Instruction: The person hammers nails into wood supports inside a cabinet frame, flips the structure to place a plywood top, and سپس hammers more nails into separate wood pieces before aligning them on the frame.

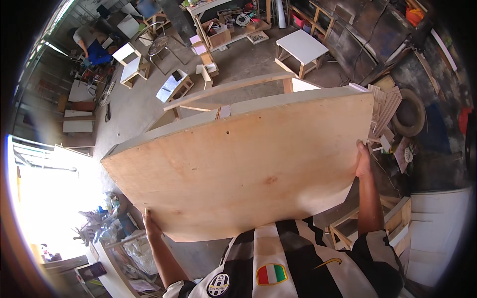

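A large pale plywood panel [238, 169] with a thick far edge spans the middle of the view, tilted in front of my chest. My left hand [152, 226] grips its near left edge, thumb on the upper face. At the right edge, my right hand [364, 160] is closed round the side, its thumb showing on top. The fingers of both hands are mostly hidden beneath the panel. Beyond the far edge, a wooden frame [233, 89] with rails and a short upright shows; whether it is joined to the panel I cannot tell.
A white-topped small table [302, 47], a white chair [131, 64] and a metal stool [164, 47] stand on the concrete floor ahead. Scrap wood and a tyre [409, 112] lie at right, near a wooden frame [392, 218]. Plastic bags [112, 228] sit left. Another person [87, 39] bends far left.
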Demonstrator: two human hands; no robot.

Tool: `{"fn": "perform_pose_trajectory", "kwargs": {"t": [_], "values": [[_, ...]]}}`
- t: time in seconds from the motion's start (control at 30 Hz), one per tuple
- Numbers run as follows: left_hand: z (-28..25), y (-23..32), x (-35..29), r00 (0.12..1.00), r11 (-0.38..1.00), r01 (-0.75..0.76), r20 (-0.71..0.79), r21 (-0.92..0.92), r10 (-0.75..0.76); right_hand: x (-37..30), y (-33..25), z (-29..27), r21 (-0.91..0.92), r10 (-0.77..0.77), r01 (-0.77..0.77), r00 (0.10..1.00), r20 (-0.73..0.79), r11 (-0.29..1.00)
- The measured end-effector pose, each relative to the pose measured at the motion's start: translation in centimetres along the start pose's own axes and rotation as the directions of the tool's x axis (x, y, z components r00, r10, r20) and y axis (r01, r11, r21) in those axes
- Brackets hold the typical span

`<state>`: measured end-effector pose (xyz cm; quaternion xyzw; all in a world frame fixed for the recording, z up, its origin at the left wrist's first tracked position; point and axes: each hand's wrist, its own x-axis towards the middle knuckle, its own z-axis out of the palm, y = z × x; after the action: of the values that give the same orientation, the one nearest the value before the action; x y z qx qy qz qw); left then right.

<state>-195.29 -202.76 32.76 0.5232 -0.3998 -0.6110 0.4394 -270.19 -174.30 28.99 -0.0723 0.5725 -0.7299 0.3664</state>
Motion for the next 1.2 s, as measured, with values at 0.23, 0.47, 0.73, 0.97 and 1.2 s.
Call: {"fn": "perform_pose_trajectory", "kwargs": {"t": [0.23,0.47,0.73,0.97,1.2], "values": [[8.6,0.0,11.6,0.997,0.995,0.069,-0.026,0.069,-0.068,14.2,-5.0,5.2,-0.030,0.155,-0.153,0.984,0.088,0.988],[14.3,-0.6,20.9,0.993,0.989,0.116,-0.044,0.092,-0.113,25.2,-7.1,11.4,-0.157,0.191,-0.185,0.981,0.026,0.970],[18.9,-3.4,36.1,0.973,0.974,0.224,-0.058,0.019,-0.223,42.1,-8.9,23.5,-0.294,0.253,-0.229,0.966,0.048,0.928],[22.2,-5.3,44.4,0.901,0.901,0.421,-0.067,-0.106,-0.429,55.8,-7.4,30.8,-0.390,0.442,-0.367,0.889,0.120,0.844],[28.2,-8.5,49.6,0.867,0.862,0.477,-0.068,-0.175,-0.493,71.9,-2.0,37.7,-0.624,0.575,-0.354,0.796,0.191,0.697]]}}
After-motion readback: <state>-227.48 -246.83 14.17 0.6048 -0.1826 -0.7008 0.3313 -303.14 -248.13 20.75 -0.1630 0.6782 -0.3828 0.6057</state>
